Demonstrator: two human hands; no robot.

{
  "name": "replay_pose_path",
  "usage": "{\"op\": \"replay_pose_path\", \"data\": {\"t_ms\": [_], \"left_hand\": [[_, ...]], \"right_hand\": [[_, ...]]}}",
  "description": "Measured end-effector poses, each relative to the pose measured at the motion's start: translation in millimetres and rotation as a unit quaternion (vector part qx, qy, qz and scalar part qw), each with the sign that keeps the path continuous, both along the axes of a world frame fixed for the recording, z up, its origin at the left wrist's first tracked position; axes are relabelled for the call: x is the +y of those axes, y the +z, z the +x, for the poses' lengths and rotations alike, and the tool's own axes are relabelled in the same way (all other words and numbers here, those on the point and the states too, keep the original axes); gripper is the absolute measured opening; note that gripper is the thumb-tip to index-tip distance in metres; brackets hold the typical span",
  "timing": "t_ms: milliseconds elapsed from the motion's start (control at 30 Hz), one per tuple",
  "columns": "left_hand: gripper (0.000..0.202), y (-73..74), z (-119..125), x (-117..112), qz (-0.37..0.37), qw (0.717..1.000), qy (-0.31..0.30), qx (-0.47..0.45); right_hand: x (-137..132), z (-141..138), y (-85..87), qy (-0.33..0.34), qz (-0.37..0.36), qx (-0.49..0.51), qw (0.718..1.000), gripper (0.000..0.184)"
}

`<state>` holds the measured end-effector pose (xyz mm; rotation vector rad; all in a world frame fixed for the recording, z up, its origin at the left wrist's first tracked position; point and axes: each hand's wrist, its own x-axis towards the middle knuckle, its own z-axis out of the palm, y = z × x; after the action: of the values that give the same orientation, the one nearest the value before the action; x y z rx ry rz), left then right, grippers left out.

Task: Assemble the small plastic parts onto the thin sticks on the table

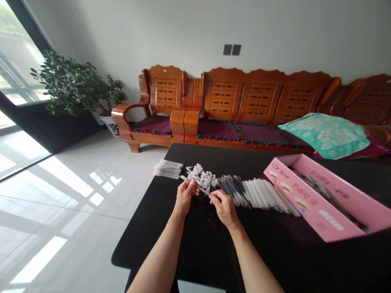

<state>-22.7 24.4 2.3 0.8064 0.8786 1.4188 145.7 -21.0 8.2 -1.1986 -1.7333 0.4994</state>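
Note:
Between my two hands stretches a slim white pen barrel (pixel 201 189). My left hand (pixel 184 197) pinches its far-left part with thumb and fingers, and my right hand (pixel 224 208) is closed around its right end. Just beyond them lies a loose heap of short white caps (pixel 205 177). To the right, thin dark pen refills (pixel 232 188) lie side by side, followed by a row of translucent white barrels (pixel 269 196). Small black pieces (pixel 210 211) are scattered under and between my hands. A stack of white pens (pixel 169 169) sits at the table's left edge.
The black table (pixel 146 236) has a rounded near-left corner. On its right stands an open pink box (pixel 308 201) with grey contents. Behind are a wooden sofa (pixel 226 97) with a teal cloth (pixel 330 134) and a potted plant (pixel 73 85).

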Motion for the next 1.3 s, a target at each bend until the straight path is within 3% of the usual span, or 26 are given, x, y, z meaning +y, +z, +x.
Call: {"op": "replay_pose_path", "data": {"t_ms": [133,333,500,700,867,1033,1167,1300], "left_hand": [[0.043,-1.1,-0.3,0.3,0.004,1.000,-0.006,-0.007],[0.043,-1.6,0.5,0.3,0.006,1.000,-0.007,-0.007],[0.042,-0.8,-0.1,0.0,0.008,1.000,-0.006,-0.008],[0.043,0.4,-0.2,-0.5,0.006,1.000,-0.007,-0.013],[0.041,-0.8,-0.6,0.1,0.017,1.000,-0.001,-0.010],[0.041,-2.2,-0.3,0.6,0.015,1.000,-0.002,-0.012],[0.040,-2.6,-0.4,0.6,0.017,1.000,-0.002,-0.016],[0.041,-2.4,-0.6,0.7,0.016,1.000,0.003,-0.017]], "right_hand": [[0.5,0.3,-1.1,-0.014,0.009,0.006,1.000,0.017],[-0.1,-1.1,1.7,-0.002,0.023,-0.024,0.999,0.026],[0.8,-1.2,1.5,-0.021,0.043,-0.010,0.999,0.011],[1.8,-0.2,2.9,-0.006,0.074,-0.028,0.997,0.024],[1.6,-0.8,2.5,-0.034,0.060,-0.014,0.998,0.005],[2.3,-1.7,1.6,-0.012,0.081,-0.026,0.996,0.015],[2.2,-1.4,1.4,-0.038,0.066,-0.014,0.997,0.004],[2.1,-1.4,2.0,-0.025,0.073,-0.025,0.997,0.011]]}}
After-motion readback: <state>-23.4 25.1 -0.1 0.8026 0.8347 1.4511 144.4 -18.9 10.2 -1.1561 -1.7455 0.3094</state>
